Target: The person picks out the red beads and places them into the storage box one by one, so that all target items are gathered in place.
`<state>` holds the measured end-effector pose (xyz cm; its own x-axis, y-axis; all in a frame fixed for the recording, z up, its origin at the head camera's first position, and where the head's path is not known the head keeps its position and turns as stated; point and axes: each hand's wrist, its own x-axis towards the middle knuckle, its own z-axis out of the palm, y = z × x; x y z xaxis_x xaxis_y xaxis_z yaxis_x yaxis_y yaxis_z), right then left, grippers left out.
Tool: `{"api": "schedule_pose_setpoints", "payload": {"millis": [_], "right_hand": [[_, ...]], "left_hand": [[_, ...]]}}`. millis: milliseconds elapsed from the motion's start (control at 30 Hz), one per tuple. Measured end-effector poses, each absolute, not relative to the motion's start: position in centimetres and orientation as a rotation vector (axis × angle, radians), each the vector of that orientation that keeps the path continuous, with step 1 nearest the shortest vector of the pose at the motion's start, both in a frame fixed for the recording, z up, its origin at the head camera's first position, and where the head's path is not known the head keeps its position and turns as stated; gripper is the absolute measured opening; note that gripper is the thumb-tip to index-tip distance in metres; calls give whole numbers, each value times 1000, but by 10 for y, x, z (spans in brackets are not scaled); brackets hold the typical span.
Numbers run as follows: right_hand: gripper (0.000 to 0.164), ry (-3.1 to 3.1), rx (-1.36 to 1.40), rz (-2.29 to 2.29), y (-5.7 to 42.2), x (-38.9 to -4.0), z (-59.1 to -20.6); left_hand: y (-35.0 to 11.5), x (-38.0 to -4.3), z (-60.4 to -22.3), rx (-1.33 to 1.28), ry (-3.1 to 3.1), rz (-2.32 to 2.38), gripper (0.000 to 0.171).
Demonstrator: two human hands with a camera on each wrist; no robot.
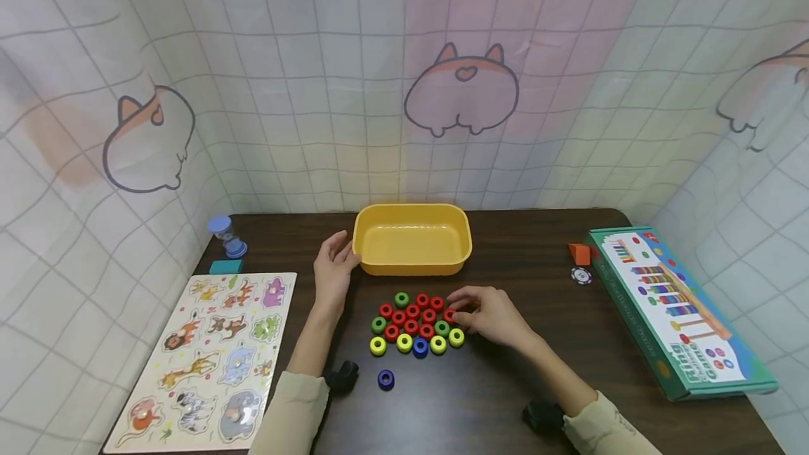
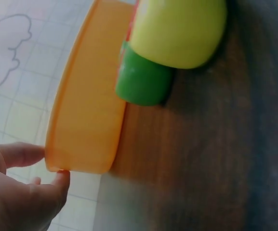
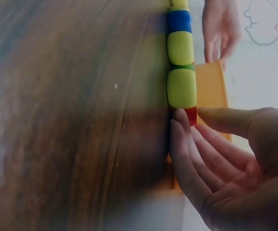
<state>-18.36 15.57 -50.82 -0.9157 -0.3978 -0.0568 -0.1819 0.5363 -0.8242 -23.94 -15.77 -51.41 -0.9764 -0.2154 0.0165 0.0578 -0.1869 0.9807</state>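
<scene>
A yellow plastic tray [image 1: 412, 269] stands at the back middle of the dark table. My left hand [image 1: 333, 269] is at its left end, and in the left wrist view the thumb and a finger pinch the edge of the tray [image 2: 88, 101]. In front of the tray lies a tight cluster of small rings: several red rings [image 1: 413, 312], green rings [image 1: 378, 325], yellow rings [image 1: 404, 343] and a blue ring [image 1: 420, 347]. At the cluster's right end my right hand [image 1: 496, 316] pinches a red ring [image 3: 191, 115] between thumb and fingers.
A dark blue ring [image 1: 385, 380] lies apart, nearer me. To the left are an animal puzzle board [image 1: 208, 364], a teal block [image 1: 225, 267] and a sand timer [image 1: 228, 236]. On the right lie a green game box [image 1: 676, 314], an orange block [image 1: 579, 254] and a poker chip [image 1: 581, 276].
</scene>
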Motion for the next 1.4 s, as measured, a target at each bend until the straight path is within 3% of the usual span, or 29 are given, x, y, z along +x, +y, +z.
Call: {"api": "schedule_pose_setpoints", "payload": {"millis": [400,800,1167,1400], "right_hand": [[26,2319,-366,-1520,151,-192,-508],[22,2279,-429,-1531,155,-214,-452],[30,2099,-454,-1590,124,-273,-405],[33,2047,-369,-1565,87,-313,-394]], "left_hand": [[-156,-242,-517,216,-1842,-2321,65],[-159,-245,-515,216,-1768,-2340,65],[-163,-245,-512,157,-1774,-2349,65],[-163,-246,-517,170,-1707,-2411,67]]}}
